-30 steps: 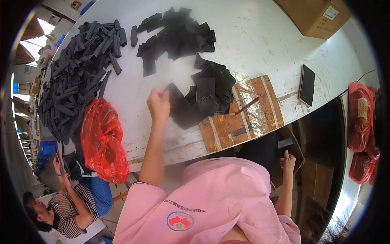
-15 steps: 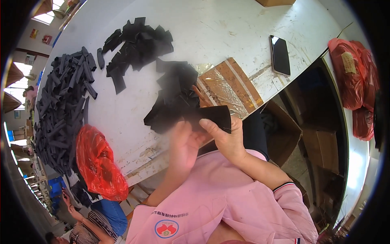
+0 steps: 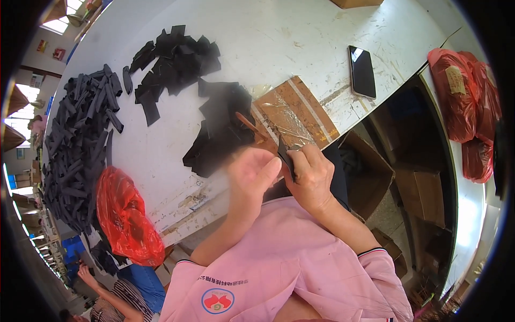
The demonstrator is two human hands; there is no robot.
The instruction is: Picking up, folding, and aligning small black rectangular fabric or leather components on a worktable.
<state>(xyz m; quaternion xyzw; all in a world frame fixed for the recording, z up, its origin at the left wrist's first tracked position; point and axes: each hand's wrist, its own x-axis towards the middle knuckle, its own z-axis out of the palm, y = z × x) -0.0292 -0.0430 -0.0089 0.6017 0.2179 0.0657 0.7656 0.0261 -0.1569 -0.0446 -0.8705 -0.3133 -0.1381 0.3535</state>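
While we hold the black piece (image 3: 284, 155) between both hands at the table (image 3: 300, 37) edge, we should keep it flat and pull evenly. Our right hand (image 3: 311, 177) pinches it with closed fingers; our left hand (image 3: 249, 174) is blurred, so we cannot tell its grip. Red bags hang at the left (image 3: 126, 217) and at the right (image 3: 464, 102), one with a tan label. A brown taped board (image 3: 298, 115) lies just ahead.

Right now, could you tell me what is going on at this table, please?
A person in a pink top holds a small flat black piece between both hands, the left hand and the right hand, close to the body at the edge of the white table. Just beyond lie a loose pile of black pieces and a taped cardboard board. A phone lies further right.
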